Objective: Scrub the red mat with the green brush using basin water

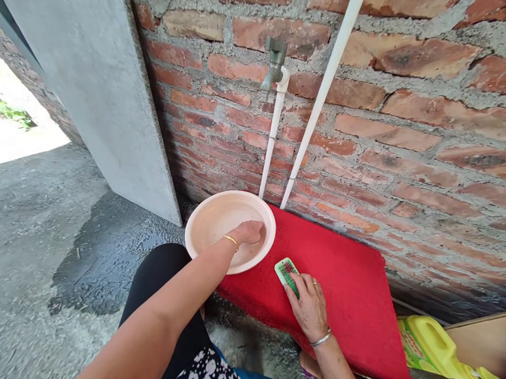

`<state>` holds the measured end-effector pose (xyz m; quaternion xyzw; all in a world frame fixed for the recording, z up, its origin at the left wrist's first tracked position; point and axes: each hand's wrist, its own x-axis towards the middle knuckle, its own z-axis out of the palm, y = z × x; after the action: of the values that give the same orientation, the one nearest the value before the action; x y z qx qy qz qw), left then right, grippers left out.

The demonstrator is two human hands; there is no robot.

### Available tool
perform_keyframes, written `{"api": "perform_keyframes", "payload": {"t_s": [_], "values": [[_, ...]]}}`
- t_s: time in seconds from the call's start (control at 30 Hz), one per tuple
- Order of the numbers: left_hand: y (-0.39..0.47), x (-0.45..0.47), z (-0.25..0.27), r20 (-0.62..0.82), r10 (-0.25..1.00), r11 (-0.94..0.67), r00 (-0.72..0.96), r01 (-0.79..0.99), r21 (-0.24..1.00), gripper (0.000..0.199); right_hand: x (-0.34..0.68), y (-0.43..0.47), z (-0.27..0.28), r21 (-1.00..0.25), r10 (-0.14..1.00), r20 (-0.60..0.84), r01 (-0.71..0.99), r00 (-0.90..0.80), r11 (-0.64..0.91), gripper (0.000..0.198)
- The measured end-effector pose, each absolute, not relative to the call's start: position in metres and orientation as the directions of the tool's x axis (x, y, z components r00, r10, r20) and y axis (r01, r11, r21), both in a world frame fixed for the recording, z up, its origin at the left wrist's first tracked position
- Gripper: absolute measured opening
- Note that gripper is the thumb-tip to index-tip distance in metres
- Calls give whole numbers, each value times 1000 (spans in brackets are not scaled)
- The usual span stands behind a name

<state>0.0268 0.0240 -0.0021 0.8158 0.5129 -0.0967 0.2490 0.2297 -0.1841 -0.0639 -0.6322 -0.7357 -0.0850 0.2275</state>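
My left hand [251, 232], with a gold bangle at the wrist, is inside a pale pink plastic basin [199, 245] near its right wall. Its fingers are curled down, and what they hold, if anything, is hidden. The basin holds what looks like shallow water. In my right hand [309, 305], which wears a ring and a silver bangle, is a green scrubbing brush [282, 271]. Bristles show on the brush's upper side. A red cloth [337, 259] covers the low surface under the basin's right side and the brush.
A brick wall [247, 123] rises behind, carrying a tap [275, 63] and a white pipe [322, 103]. At left leans a grey slab [110, 112] beside wet concrete floor [93, 261]. A yellow jug [432, 345] lies at lower right.
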Motion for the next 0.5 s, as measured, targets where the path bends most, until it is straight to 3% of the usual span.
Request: {"api": "perform_keyframes", "payload": {"t_s": [0.13, 0.4, 0.5], "values": [[23, 27, 1, -421, 790, -345, 446, 891, 296, 44, 229, -176, -64, -131, 888, 451, 978, -85, 160, 30], [23, 28, 3, -435, 784, -339, 443, 893, 296, 41, 309, -176, -71, -44, 860, 486, 988, 153, -150, 50], [23, 29, 3, -445, 780, -340, 440, 895, 288, 42, 322, -181, -72, -67, 839, 514, 983, 179, -168, 54]]}}
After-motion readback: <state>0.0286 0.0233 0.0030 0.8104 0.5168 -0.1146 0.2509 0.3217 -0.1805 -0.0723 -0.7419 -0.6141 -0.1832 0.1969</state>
